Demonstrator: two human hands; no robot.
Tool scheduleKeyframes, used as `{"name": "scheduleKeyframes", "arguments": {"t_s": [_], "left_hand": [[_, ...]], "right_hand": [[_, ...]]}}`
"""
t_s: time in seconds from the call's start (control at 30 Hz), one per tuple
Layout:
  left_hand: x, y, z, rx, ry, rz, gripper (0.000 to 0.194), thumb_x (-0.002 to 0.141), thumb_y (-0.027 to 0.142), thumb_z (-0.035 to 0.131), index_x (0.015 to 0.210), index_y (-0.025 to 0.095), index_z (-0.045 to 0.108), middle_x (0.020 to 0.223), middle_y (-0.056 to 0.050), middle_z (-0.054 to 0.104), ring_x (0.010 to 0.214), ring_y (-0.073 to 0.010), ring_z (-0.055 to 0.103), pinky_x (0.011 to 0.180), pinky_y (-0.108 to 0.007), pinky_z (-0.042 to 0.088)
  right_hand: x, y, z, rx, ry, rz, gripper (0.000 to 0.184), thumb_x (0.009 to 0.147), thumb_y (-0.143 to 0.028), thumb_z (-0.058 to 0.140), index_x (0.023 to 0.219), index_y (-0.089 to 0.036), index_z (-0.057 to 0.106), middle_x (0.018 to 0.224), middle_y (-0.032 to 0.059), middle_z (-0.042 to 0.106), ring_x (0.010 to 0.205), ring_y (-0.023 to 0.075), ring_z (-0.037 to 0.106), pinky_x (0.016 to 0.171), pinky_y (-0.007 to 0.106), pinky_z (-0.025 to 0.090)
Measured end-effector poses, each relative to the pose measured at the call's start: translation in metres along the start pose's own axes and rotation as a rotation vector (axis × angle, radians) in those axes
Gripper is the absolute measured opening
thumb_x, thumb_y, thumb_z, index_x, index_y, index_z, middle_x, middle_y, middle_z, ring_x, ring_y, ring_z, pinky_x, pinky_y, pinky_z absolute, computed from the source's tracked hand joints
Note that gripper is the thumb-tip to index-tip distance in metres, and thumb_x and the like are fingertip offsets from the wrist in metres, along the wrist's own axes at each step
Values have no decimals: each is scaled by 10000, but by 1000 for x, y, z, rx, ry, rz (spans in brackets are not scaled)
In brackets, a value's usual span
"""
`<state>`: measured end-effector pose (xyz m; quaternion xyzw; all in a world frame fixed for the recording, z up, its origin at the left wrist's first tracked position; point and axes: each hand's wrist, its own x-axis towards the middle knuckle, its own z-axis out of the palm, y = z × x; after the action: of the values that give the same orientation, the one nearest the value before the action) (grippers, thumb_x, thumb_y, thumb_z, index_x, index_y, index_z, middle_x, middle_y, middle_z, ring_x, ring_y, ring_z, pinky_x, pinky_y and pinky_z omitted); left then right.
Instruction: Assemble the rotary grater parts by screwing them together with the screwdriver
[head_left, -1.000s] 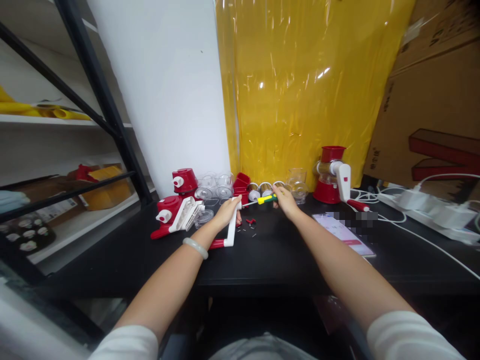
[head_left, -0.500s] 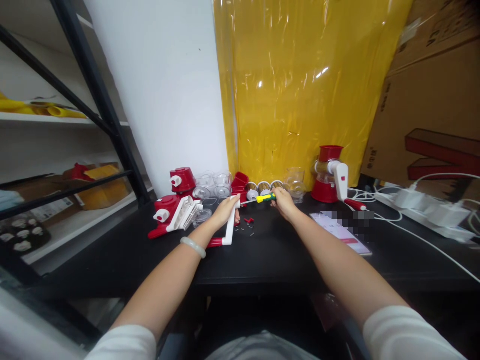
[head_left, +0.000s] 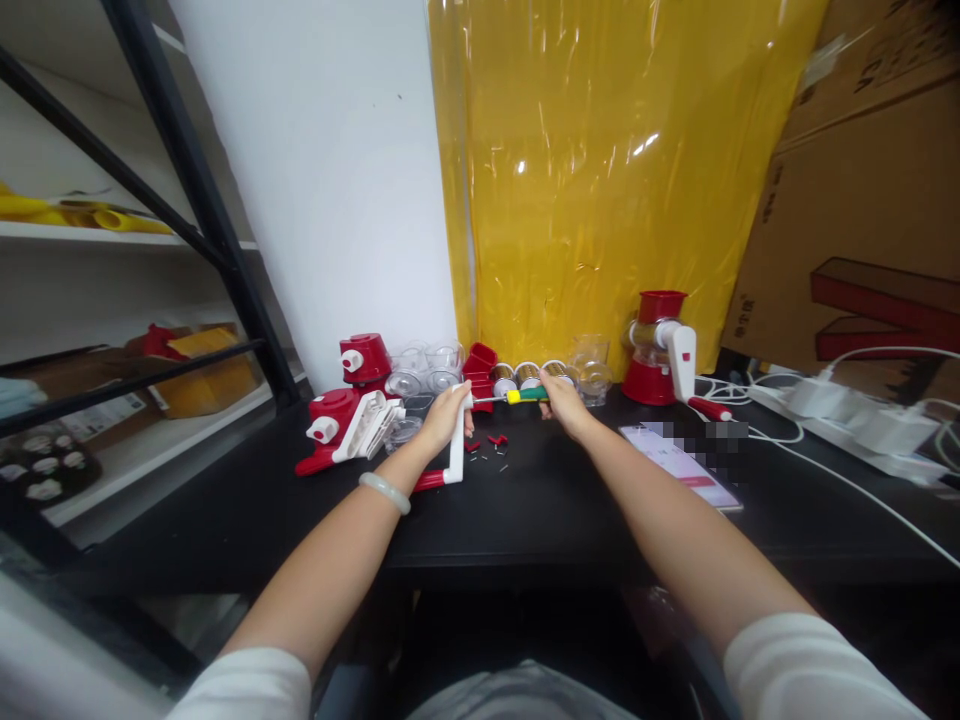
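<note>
My left hand (head_left: 442,418) is closed round the top of a white crank handle (head_left: 454,450) with a red grip at its lower end; it stands nearly upright on the black table (head_left: 540,510). In my right hand (head_left: 561,405) I grip a screwdriver (head_left: 517,396) with a yellow and green handle. It lies level, and its metal tip meets the top of the crank handle. Small red caps (head_left: 496,439) and tiny screws lie on the table just below both hands.
Red and white grater parts (head_left: 349,425) and clear cups (head_left: 427,370) sit to the left, metal drums (head_left: 525,374) behind the hands. An assembled red grater (head_left: 661,348) stands at right, beside a phone (head_left: 682,465), a power strip (head_left: 862,425) and cardboard boxes (head_left: 862,200). Shelving (head_left: 112,350) flanks the left.
The screwdriver has swung from tilted to level and shifted slightly left. The crank handle with my left hand has moved a little left too.
</note>
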<state>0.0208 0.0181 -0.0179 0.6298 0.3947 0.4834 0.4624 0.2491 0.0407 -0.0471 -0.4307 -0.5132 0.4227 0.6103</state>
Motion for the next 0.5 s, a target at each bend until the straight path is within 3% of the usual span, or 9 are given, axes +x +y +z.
{"name": "scheduleKeyframes", "arguments": {"t_s": [0.13,0.27,0.37,0.5], "left_hand": [[0,1,0,-4,-9,1,431,809,618,527,720,199,480,423,22,535,338,-129,512,369,-225,412],[0,1,-1,6,-7,11,457,804,642,519,700,199,475,421,15,538,343,-131,518,376,-225,411],[0,1,-2,10,-6,27,476,798,659,515,693,197,479,415,17,531,342,-130,514,376,-224,406],[0,0,-2,5,-24,39,474,800,656,513,693,195,483,413,17,531,337,-130,509,372,-225,407]], "right_hand": [[-4,-5,3,122,13,8,340,679,-506,691,762,-229,512,465,-80,442,386,77,378,425,223,363],[-7,-10,3,331,-53,82,309,628,-354,684,861,-241,514,643,-65,568,480,87,509,511,242,454],[-5,-10,0,250,-47,91,306,672,-453,664,829,-229,528,616,-43,579,476,107,534,495,253,459],[-1,-6,0,-3,32,18,412,712,-616,627,716,-214,537,409,-57,434,364,104,427,415,246,396]]}}
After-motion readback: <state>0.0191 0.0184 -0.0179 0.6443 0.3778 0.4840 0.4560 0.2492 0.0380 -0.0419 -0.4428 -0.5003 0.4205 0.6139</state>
